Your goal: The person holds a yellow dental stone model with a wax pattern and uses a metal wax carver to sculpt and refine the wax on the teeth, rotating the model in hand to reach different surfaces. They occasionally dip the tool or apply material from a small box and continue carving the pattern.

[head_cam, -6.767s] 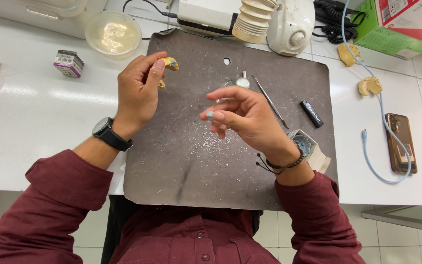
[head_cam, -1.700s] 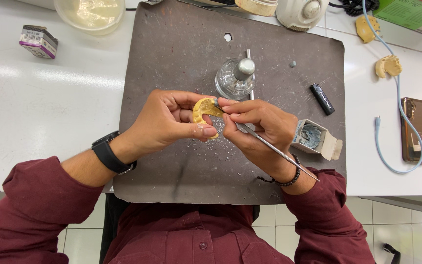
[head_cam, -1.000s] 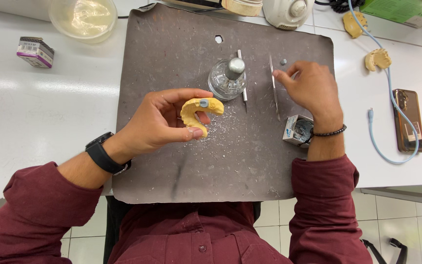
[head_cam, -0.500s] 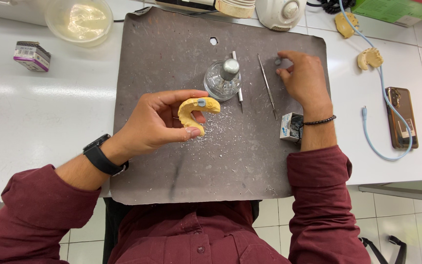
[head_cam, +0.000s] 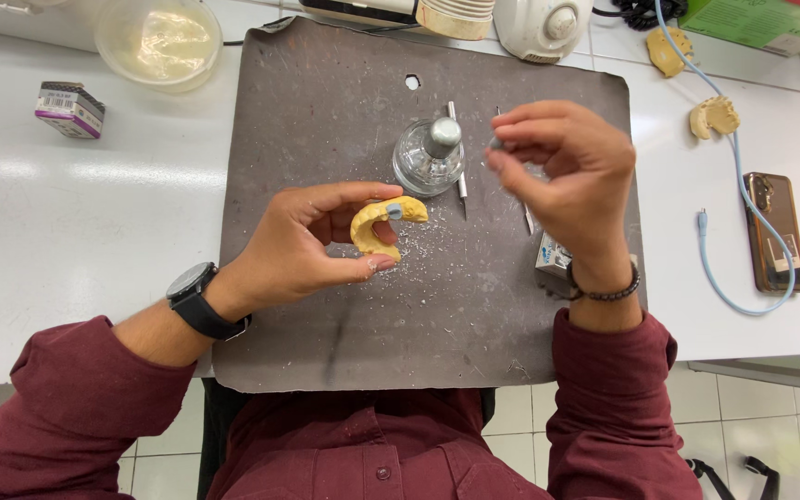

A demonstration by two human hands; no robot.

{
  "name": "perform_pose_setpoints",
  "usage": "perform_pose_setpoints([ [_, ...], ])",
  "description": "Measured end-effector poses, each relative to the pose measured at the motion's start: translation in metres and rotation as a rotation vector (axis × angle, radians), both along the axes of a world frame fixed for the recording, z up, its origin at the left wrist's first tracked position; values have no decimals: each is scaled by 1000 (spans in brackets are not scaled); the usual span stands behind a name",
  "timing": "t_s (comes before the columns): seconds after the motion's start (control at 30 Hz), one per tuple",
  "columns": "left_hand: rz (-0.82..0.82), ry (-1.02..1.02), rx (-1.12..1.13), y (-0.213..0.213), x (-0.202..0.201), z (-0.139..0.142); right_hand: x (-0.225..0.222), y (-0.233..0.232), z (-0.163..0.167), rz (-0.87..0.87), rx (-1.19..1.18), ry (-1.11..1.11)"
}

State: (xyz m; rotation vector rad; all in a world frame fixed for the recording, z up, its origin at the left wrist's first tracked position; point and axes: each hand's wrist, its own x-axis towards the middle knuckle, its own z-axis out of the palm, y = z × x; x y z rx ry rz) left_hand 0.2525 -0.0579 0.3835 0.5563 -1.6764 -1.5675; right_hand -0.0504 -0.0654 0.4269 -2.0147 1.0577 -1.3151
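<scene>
My left hand [head_cam: 303, 245] grips the yellow horseshoe-shaped plaster dental cast [head_cam: 383, 225], 1 grey tooth fitted; my right hand [head_cam: 562, 167] pinches a small grey piece [head_cam: 495, 143], not yet placed.

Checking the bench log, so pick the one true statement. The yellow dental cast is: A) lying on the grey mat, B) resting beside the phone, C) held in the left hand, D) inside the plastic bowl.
C: the left hand grips the yellow dental cast between thumb and fingers, lifted above the grey mat.
</scene>
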Motion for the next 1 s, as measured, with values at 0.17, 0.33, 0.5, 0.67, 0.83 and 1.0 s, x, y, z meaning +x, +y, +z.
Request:
perform_pose_setpoints([
  [0.17,-23,18,35,0,-1,-1,39,25,-1,142,-70,-2],
  [0.33,-29,30,57,-1,0,-2,51,30,-1,24,-290,212],
  [0.5,-33,29,55,-2,0,-3,56,27,-4,12,-390,281],
  [0.67,-36,17,46,-3,0,-3,58,26,-4,34,-448,312],
  [0.83,-38,6,57,-3,-1,-3,62,27,-7,19,-435,295],
  [1.0,-43,23,64,-3,0,-3,64,27,-8,-10,-411,316],
])
